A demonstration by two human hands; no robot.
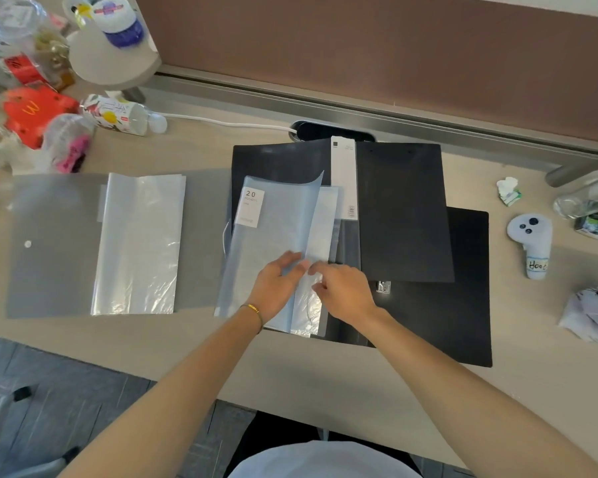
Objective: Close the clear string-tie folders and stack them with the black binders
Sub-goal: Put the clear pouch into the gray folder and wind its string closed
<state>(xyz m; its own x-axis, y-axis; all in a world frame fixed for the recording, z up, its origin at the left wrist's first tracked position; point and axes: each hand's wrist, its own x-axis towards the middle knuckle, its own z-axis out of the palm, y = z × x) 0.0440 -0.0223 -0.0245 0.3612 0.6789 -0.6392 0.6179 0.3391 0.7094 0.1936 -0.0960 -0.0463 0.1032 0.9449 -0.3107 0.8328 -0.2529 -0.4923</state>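
Note:
A clear bluish folder [273,236] with a "20 pockets" label lies on top of the black binders [404,215], its front cover partly raised and curling at the top. My left hand [273,288] rests on that cover near its lower edge. My right hand [342,291] pinches the cover's free edge beside the inner plastic pockets. A thin white string shows at the folder's left edge. A second clear folder [97,246] lies open flat on the desk to the left, its plastic pockets exposed and a white button on its left flap.
A desk divider and a cable grommet [332,132] run along the back. Snack bags, a bottle [118,115] and wrappers crowd the back left. A white controller [532,246], crumpled tissue [510,191] and a patterned cloth [594,315] lie to the right.

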